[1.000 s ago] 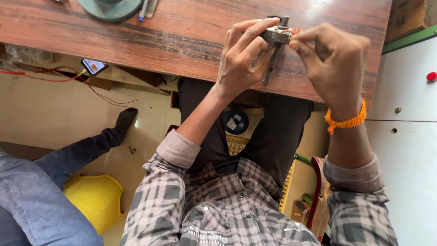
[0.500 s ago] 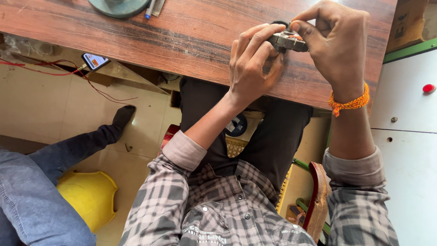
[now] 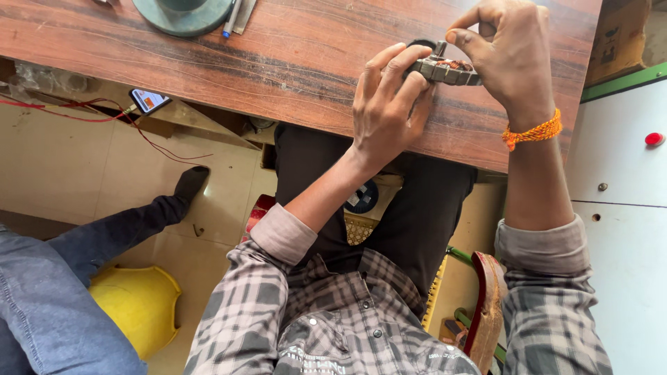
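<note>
A: Since the earlier frames, both hands have carried the metal part farther over the bench (image 3: 208, 62) and turned it; the long piece that hung below it no longer shows.

B: Position now?

A: Small grey metal part (image 3: 445, 71) sits over the far right of the wooden bench, between the two hands. Left hand (image 3: 385, 104) holds its near-left end, fingers curled over the top. Right hand (image 3: 511, 52) pinches the right end from above, thumb and forefinger closed on it. Reddish-brown windings show on top of the part.

B: Step in hand?

A: Judged: close fitting or adjusting work on the part, held steady in both grips. Next move likely calls for a firm left hold while the right fingertips work the top.

B: Unclear items?

A: Underside of the part hidden by fingers. Round green base (image 3: 182, 12) and pen (image 3: 231, 21) at the far edge are cut off. Another person's leg (image 3: 104, 236) at left, yellow stool (image 3: 139, 305) beside it.
</note>
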`<state>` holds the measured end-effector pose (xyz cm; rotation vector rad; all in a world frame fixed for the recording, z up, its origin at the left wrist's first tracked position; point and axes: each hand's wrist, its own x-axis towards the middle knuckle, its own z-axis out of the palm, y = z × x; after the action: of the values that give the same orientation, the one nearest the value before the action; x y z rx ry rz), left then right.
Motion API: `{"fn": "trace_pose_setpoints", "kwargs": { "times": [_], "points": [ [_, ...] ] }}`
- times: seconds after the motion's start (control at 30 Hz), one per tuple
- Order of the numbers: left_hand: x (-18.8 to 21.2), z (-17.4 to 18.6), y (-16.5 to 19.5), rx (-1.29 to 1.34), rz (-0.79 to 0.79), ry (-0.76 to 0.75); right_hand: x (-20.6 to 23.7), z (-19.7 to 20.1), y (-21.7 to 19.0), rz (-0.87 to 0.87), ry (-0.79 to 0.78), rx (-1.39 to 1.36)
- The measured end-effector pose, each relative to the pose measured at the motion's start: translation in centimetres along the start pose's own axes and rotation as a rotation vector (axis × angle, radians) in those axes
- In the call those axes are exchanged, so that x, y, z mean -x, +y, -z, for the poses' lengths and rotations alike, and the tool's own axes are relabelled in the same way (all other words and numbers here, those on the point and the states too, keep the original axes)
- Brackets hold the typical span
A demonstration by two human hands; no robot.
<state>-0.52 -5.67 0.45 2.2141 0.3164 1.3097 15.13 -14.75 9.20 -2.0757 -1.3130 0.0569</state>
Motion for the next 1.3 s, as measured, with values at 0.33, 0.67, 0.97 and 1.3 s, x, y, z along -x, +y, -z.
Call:
{"fn": "trace_pose_setpoints", "kwargs": {
  "times": [0.33,0.67,0.97,1.3],
  "points": [
    [-0.3,0.3,-1.2,-0.023,-0.148,-0.052,0.0,-0.1,2.6,-0.036,0.077,0.0],
    [-4.2,0.6,-5.3,0.382,-0.322,-0.397,3.4,3.9,-2.7,-0.179,0.186,-0.115],
    [-4.2,0.5,-5.3,0.415,-0.283,-0.38,6.2,3.9,-6.7,-0.248,0.091,-0.144],
    [-4.1,-0.1,-5.4,0.368,-0.299,-0.377,8.5,-0.8,-4.8,-0.151,0.036,-0.083]
  ]
}}
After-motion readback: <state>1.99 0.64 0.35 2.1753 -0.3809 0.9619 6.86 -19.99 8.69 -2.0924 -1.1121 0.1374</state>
